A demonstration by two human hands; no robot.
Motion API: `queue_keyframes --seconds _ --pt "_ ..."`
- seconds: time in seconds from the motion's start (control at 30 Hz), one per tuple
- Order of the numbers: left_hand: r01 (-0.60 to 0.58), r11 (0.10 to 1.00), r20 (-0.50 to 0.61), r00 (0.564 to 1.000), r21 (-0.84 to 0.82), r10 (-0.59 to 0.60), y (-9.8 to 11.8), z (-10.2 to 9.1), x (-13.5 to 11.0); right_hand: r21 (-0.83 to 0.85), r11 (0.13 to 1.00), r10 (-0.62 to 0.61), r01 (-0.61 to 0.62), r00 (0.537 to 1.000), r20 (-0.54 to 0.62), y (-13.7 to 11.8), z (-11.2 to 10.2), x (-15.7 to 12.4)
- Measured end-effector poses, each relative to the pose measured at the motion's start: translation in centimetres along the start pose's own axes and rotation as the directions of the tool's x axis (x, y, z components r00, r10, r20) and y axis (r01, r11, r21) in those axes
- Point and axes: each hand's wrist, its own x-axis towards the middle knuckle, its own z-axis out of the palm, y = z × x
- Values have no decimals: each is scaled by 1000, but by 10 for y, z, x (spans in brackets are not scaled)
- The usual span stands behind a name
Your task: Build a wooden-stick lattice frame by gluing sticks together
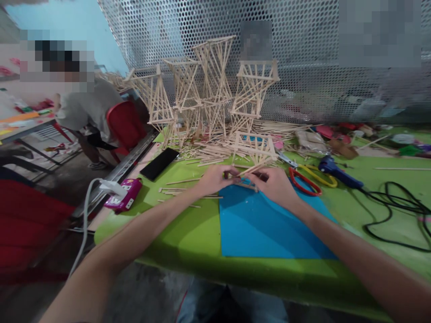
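The left hand (pixel 217 178) is bent round the near end of a thin wooden stick (pixel 252 170), fingers closed on it. The right hand (pixel 276 183) meets it from the other side, thumb and fingers bent in and grasping at the same small bit of work; which fingertips bear on which piece cannot be told. The stick lies between the two hands, above the far part of a blue sheet (pixel 269 229). Just beyond the hands stands a small frame (pixel 256 144) of sticks; whether it joins the held piece is hidden.

Left of the sheet lie loose sticks (pixel 188 192), then a phone (pixel 160 163) and a purple box (pixel 128 195) with a white plug (pixel 112 188) on it. Right of the hands are scissors (pixel 305 193) with red and yellow loops, near a blue glue gun (pixel 340 172) with a black cord (pixel 387 220).

Behind, a pile of sticks (pixel 215 151) spreads over the green table (pixel 168 244) around four stick towers (pixel 215 67), before a mesh screen (pixel 303 27). Far left, a person in a grey top (pixel 89 101) sits on a red chair (pixel 124 123).
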Motion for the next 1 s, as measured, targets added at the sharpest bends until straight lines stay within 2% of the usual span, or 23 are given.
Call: queue_keyframes --seconds 0.1,0.27,0.37,0.7,1.0 --pt "0 999 -6 1000 -50 -1 1 0 1 3 1000 18 -18 1000 0 0 -2 0" --pt "48 997 39 998 -66 -45 4 -5 3 38 999 10 -5 992 -129 2 -14 0" --pt "34 994 51 998 -108 -29 3 -7 2 33 999 19 -14 985 -171 4 -21 -1" --pt "-30 995 77 996 -94 37 -6 -8 0 99 994 -24 39 988 -154 10 -12 0" --pt "-103 995 99 990 4 102 -8 -15 -3 78 997 -4 17 987 -163 16 -12 3"
